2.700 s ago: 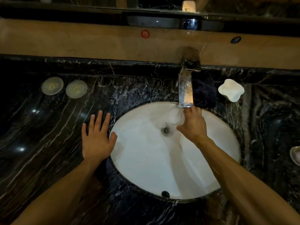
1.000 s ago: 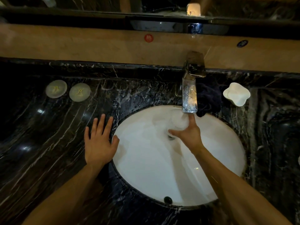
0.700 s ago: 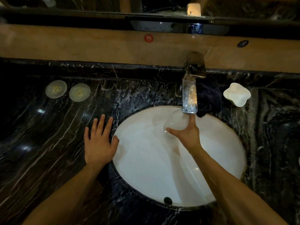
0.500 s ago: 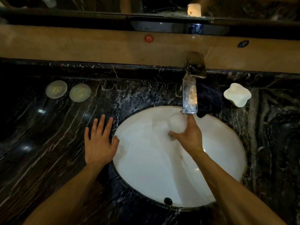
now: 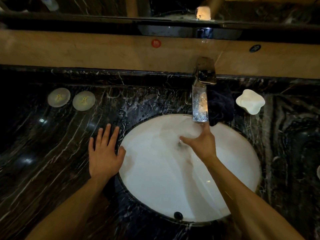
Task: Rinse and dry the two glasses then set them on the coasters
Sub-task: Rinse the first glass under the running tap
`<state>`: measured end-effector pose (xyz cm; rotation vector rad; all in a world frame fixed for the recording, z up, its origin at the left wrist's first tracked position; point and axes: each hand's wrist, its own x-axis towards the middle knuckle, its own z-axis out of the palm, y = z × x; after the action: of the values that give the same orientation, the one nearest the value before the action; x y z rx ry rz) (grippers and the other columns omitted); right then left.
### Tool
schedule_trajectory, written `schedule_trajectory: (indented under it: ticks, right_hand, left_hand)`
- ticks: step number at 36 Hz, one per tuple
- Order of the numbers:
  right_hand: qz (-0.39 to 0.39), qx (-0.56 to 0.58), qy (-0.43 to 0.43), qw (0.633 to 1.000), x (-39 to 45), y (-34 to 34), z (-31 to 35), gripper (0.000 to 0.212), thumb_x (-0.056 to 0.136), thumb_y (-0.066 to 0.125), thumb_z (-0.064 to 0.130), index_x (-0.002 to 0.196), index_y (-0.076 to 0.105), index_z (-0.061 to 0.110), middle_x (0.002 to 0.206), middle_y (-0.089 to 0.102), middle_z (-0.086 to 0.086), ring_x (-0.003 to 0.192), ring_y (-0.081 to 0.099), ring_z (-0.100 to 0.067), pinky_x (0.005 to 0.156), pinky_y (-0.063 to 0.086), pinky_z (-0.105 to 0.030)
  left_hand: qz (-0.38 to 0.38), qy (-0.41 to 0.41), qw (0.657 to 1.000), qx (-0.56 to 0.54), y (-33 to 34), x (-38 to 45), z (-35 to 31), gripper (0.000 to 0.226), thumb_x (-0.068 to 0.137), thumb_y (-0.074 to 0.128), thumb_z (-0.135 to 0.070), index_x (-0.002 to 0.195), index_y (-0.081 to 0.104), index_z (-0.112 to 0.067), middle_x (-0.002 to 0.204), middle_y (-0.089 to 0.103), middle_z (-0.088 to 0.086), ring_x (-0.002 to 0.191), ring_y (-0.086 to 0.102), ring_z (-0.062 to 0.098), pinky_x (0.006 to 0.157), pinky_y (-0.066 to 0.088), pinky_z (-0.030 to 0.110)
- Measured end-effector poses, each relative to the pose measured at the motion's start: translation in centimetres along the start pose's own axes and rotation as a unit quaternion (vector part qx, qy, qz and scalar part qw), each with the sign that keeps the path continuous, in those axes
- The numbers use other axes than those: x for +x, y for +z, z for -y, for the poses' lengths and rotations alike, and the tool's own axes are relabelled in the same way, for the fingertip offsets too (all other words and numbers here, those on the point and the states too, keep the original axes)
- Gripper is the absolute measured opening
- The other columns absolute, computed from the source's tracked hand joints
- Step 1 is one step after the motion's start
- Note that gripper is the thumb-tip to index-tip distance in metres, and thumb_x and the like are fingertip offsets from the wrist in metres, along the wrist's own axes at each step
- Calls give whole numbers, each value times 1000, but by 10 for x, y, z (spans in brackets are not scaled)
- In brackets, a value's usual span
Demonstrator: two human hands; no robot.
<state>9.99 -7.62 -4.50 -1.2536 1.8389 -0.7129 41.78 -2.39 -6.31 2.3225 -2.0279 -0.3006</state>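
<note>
Right hand [image 5: 201, 144] grips a blurred glass [image 5: 187, 131] under the faucet [image 5: 200, 103]; left hand [image 5: 103, 153] lies flat, released.

Glossy marble counter [image 5: 52, 153], shiny metal tap [image 5: 200, 101]

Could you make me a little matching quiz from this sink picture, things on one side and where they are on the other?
Things:
1. left hand
2. right hand
3. coasters
4. white dish

Places:
A. counter, right of the faucet
B. flat on the counter beside the basin
C. counter, far left
D. over the basin, under the spout

Pairs: 1-B, 2-D, 3-C, 4-A
</note>
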Motion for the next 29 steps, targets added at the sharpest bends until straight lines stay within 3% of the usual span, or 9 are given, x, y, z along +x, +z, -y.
schedule_trajectory:
  ticks: [3, 11, 15, 18, 21, 23, 26, 29]
  right_hand:
    - [13, -34, -7, 999, 0, -3, -2, 95, 64, 90, 29, 142, 36, 25, 119, 58, 8, 102, 57, -14, 85, 48, -29]
    - [6, -6, 6, 1000, -2, -8, -1, 92, 64, 91, 22, 139, 37, 28, 110, 55, 10, 98, 55, -16, 81, 48, -29]
    - [25, -16, 0, 1000, -5, -9, 1, 93, 64, 90, 22, 139, 36, 31, 113, 54, 10, 98, 53, -15, 81, 48, -30]
    - [21, -1, 7, 1000, -9, -12, 1, 91, 63, 90, 20, 136, 37, 33, 114, 54, 11, 101, 53, -15, 81, 47, -30]
    - [25, 1, 7, 1000, -12, -15, 1, 92, 61, 90, 18, 134, 38, 35, 113, 54, 11, 102, 52, -15, 82, 47, -30]
    - [22, 10, 14, 1000, -13, -17, 3, 92, 61, 90, 17, 135, 38, 35, 113, 54, 10, 102, 53, -15, 81, 48, -30]
    - [23, 8, 14, 1000, -14, -20, 6, 92, 63, 89, 16, 137, 37, 33, 110, 54, 9, 98, 53, -15, 79, 48, -29]
    - [24, 13, 11, 1000, -15, -21, 8, 90, 64, 88, 15, 135, 37, 35, 110, 55, 11, 96, 54, -15, 78, 53, -35]
  left_hand:
    - [2, -2, 1000, 0, 0, 0, -1, 71, 88, 32, -48, 156, 19, -32, 165, 12, -2, 153, 10, 22, 121, 10, 54]
    - [-13, 6, 1000, 16, -2, -1, -3, 70, 89, 31, -47, 156, 20, -30, 165, 14, 1, 152, 12, 24, 121, 10, 55]
    - [-22, 22, 998, 60, -3, 1, -7, 69, 91, 34, -46, 154, 30, -17, 161, 27, 11, 148, 24, 32, 119, 11, 57]
    - [-24, 65, 989, 129, -18, 13, -21, 65, 90, 33, -49, 132, 57, -5, 137, 55, 17, 127, 50, 34, 118, 14, 59]
    - [-46, 130, 987, 83, -53, 39, -57, 41, 93, 43, -43, 109, 69, -15, 105, 70, 7, 105, 62, 29, 116, 14, 55]
    - [-70, 226, 971, 21, -83, 59, -90, 26, 95, 53, -35, 106, 68, -18, 94, 71, 3, 96, 65, 29, 110, 30, 50]
    - [-150, 350, 919, -104, -124, 80, -150, 25, 94, 60, -27, 115, 67, -15, 103, 70, 6, 96, 65, 28, 80, 53, 41]
    - [-229, 386, 874, -188, -150, 93, -198, 46, 90, 67, -26, 135, 58, -16, 128, 62, 6, 112, 61, 21, 83, 57, 35]
